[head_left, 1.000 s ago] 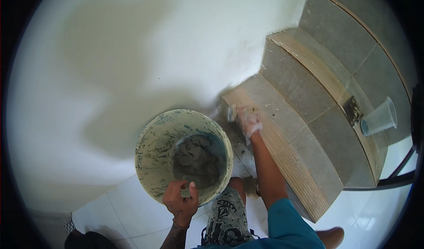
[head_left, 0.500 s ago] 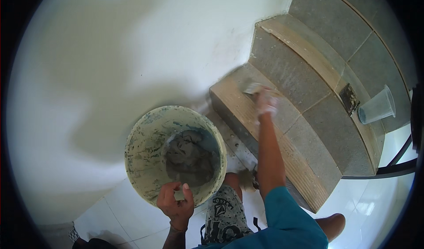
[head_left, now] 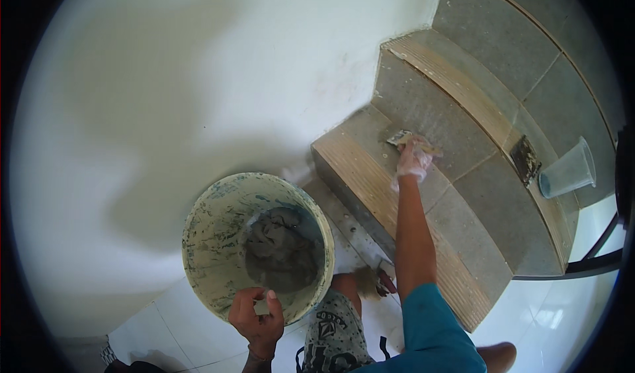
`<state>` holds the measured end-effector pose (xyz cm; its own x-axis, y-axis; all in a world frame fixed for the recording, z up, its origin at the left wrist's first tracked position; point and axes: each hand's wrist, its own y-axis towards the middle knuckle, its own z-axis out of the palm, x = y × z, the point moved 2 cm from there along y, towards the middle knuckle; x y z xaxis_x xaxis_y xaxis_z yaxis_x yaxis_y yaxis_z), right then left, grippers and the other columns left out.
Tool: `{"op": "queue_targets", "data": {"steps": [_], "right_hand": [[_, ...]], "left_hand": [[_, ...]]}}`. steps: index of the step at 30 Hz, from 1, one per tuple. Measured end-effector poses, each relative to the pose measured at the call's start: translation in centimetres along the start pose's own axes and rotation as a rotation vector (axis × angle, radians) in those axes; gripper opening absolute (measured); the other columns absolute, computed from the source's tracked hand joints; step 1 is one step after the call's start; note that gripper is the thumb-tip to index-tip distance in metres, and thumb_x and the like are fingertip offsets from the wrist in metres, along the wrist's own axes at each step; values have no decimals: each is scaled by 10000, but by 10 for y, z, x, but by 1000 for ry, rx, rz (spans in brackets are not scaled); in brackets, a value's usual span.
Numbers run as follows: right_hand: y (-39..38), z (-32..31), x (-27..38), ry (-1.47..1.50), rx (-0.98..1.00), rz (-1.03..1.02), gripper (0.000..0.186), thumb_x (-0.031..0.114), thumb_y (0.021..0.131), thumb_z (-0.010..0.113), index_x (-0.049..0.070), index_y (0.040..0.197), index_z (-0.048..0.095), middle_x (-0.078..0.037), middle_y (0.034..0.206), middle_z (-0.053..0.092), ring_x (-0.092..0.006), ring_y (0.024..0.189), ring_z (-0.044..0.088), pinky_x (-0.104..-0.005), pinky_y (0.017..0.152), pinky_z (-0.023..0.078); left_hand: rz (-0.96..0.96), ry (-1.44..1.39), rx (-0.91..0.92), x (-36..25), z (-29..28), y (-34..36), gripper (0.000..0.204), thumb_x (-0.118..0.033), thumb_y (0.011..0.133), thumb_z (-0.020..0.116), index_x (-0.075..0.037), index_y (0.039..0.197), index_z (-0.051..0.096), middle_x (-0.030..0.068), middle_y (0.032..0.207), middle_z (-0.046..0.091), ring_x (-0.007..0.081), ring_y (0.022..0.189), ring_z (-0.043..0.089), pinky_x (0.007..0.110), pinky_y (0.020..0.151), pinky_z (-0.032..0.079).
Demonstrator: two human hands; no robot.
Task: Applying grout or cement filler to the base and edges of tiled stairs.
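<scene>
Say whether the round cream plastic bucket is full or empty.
Neither: the round cream plastic bucket is partly filled. Grey paste lies at its bottom, with spattered inner wall showing above.

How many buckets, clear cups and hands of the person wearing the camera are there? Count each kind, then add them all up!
Bucket: 1
Clear cup: 1
Hands: 2, the left hand and the right hand
Total: 4
</scene>
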<state>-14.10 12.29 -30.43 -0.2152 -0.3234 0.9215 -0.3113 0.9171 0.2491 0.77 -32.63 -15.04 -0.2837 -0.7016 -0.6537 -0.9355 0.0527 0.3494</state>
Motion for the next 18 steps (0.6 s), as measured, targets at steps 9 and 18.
{"op": "queue_targets", "data": {"steps": [9,18], "right_hand": [[2,66,40,451,382,79,214,161,851,594,22,1011,562,-70,863,604,-139,681,587,-254,554,510],[-85,-46,63,388,880,2,159,170,856,606,57,968,595,-30,883,606,-110,704,578,-230,606,500]], "left_hand": [[55,44,-46,1,-3,0,141,-129,735,624,-13,760,548,112,672,541,277,585,538,344,526,418],[0,27,-53,-2,-2,1,145,-107,731,636,3,786,559,131,694,546,278,596,542,343,536,423]]}}
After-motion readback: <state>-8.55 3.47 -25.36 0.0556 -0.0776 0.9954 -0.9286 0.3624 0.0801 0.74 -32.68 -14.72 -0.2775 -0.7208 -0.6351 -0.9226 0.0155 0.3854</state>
